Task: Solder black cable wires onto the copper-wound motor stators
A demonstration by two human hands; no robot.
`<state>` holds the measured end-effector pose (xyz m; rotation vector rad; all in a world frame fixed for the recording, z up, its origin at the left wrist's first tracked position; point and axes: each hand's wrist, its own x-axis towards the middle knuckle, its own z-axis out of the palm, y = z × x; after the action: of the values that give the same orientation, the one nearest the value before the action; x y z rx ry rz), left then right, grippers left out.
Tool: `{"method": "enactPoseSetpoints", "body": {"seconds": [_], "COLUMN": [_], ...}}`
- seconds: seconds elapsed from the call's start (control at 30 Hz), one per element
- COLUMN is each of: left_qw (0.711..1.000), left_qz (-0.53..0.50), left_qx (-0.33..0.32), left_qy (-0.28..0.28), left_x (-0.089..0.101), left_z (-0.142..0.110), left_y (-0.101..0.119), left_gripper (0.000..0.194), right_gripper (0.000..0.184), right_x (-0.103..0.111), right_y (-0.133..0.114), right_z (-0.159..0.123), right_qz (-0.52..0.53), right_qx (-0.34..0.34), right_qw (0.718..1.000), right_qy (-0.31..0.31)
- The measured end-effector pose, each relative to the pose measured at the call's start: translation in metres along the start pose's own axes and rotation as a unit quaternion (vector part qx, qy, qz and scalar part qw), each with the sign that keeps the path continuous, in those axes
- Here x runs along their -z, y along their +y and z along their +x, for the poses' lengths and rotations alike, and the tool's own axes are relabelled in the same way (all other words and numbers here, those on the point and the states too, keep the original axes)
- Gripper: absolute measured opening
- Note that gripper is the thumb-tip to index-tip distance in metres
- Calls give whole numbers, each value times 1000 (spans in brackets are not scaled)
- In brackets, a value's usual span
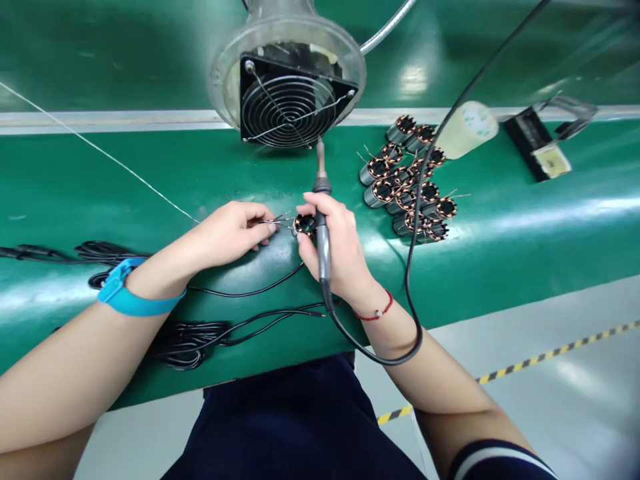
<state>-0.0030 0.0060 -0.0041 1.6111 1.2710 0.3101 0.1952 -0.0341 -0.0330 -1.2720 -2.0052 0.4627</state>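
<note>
My left hand (231, 233) is closed in a pinch on the bare ends of a thin black wire (240, 293) that trails back over the green table (100, 193). My right hand (336, 247) is closed around a soldering iron (321, 200), its tip pointing up and away from me, and its fingers also steady a small motor stator with copper windings (304, 224). The wire ends meet the stator between the two hands. A blue wrist strap (127, 293) sits on my left wrist, a red string (375, 313) on my right.
A fume extractor fan (290, 100) stands just behind the hands. Several more copper-wound stators (407, 180) lie in a cluster to the right, beside a tape roll (467, 130). Bundled black cables (185, 340) lie at the near table edge. The iron's cord (415, 267) loops right.
</note>
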Motion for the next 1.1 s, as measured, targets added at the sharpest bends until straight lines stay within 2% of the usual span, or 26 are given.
{"method": "enactPoseSetpoints", "body": {"seconds": [0.07,0.2,0.27,0.5,0.83,1.1], "left_qw": [999,978,968,965,969,977], "left_qz": [-40,-188,-222,-213,-212,-183], "left_qx": [33,72,96,113,113,89], "left_qy": [-15,55,69,101,66,63], "left_x": [4,5,3,-8,-6,-8], "left_z": [0,0,0,0,-2,-5], "left_y": [2,5,6,8,9,8], "left_gripper": [20,18,18,19,18,21], "right_gripper": [51,48,46,45,45,33], "right_x": [-3,-6,-4,-2,-6,-9], "right_y": [2,1,-1,-3,-3,-5], "right_z": [1,1,-1,-5,-2,-1], "right_qz": [0,13,15,15,39,30], "right_qx": [13,11,12,13,18,17], "right_qw": [1000,999,999,999,999,999], "right_qy": [-23,-38,-37,-42,-19,19]}}
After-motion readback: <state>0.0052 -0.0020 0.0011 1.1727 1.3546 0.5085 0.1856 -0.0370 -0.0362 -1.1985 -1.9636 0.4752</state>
